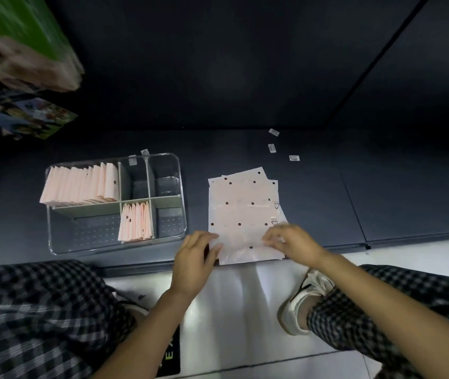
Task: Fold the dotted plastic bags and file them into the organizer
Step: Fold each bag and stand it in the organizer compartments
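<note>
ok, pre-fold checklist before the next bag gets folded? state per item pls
1. Both hands on the top bag: ok, left hand at its near-left edge, right hand at its near-right edge.
2. Only one bag picked off the stack: cannot tell, layers overlap.
3. Bag lying flat: ok.
4. Free slot in the organizer: ok, several compartments hold no bags.
5. Filed bags standing upright: ok.
6. Loose stickers away from the fold area: ok.

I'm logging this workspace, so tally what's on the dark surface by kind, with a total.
Clear organizer: 1
Rows of folded bags filed in it: 2
Stack of flat dotted bags: 1
Small loose labels: 3
Total: 7
</note>
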The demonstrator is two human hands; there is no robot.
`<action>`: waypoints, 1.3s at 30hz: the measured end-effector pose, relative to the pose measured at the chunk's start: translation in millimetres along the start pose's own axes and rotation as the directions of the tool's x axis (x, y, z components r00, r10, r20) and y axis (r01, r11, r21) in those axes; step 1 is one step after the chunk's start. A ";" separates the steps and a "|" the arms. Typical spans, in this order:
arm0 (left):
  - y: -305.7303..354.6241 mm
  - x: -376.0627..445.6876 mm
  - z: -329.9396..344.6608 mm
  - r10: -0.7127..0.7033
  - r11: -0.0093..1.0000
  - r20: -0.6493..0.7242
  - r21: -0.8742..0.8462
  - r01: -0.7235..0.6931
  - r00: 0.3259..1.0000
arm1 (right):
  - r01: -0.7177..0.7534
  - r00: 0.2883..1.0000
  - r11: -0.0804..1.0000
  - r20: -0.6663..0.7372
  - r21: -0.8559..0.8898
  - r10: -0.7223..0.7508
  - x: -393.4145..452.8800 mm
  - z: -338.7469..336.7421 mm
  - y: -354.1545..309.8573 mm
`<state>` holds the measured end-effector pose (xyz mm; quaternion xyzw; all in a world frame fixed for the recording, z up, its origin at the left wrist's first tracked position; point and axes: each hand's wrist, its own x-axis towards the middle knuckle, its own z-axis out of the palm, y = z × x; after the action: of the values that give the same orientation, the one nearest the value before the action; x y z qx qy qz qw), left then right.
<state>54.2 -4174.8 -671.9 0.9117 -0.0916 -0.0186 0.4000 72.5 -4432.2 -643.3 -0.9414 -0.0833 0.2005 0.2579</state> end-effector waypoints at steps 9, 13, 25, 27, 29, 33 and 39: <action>18.3 34.6 7.7 0.198 0.971 -0.082 0.153 -0.184 0.977 | -0.190 0.962 0.982 -0.197 0.016 0.189 89.8 -38.9 -1.9; 3.4 34.2 22.7 0.215 0.910 0.132 0.332 -0.248 0.968 | -0.264 0.951 0.964 -0.166 -0.008 0.259 115.1 -31.8 9.7; -20.2 29.6 45.9 0.070 0.799 0.378 0.533 -0.279 0.923 | -0.327 0.936 0.941 -0.165 -0.081 0.311 132.3 -16.3 20.4; -20.6 29.4 44.8 0.069 0.793 0.396 0.536 -0.291 0.916 | -0.327 0.918 0.924 -0.298 -0.197 0.261 120.1 -10.5 14.1; -18.3 30.1 44.1 0.047 0.793 0.415 0.538 -0.287 0.909 | -0.224 0.908 0.936 -0.408 -0.272 0.099 100.2 2.6 1.4; -19.8 31.4 46.2 0.011 0.811 0.459 0.515 -0.276 0.888 | 0.212 0.900 0.815 -0.217 -0.539 -0.378 59.0 53.3 -22.4; -23.3 32.7 45.7 0.001 0.775 0.474 0.556 -0.300 0.880 | 0.070 0.996 0.777 -0.002 -0.625 -0.091 15.0 58.0 14.1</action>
<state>85.0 -4198.5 -718.7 0.9511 -0.2570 -0.1641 0.0497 62.5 -4414.0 -701.3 -0.9724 -0.1808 0.1353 -0.0587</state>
